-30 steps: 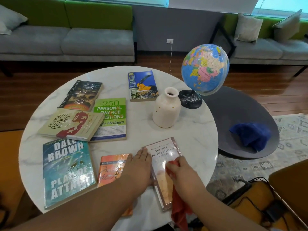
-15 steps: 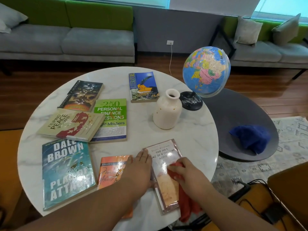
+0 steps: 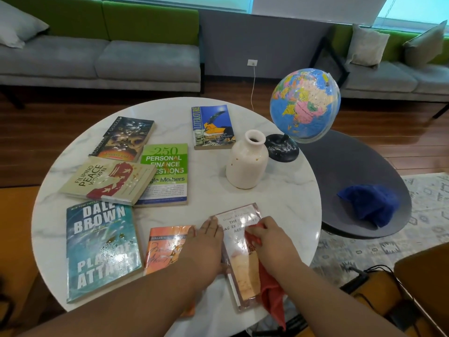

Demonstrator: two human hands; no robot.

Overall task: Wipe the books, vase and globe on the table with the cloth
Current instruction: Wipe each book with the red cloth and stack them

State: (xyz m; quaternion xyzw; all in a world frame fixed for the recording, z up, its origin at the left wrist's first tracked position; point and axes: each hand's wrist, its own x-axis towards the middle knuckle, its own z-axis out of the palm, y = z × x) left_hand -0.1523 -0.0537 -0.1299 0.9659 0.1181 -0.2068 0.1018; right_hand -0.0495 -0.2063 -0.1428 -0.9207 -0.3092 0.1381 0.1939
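The right hand [image 3: 272, 242] grips the red cloth [image 3: 273, 302] on the pale book [image 3: 243, 271]. The left hand [image 3: 206, 249], fingers straight, presses its side. The book lies under both hands at the bench [image 3: 279, 190] edge, so I think a strong wipe could slide it off.

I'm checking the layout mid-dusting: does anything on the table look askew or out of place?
Only one thing: the Filipino Peace Women book lies skewed, its right end resting on the green finance book and hiding part of that cover. The vase and globe stand on their bases.
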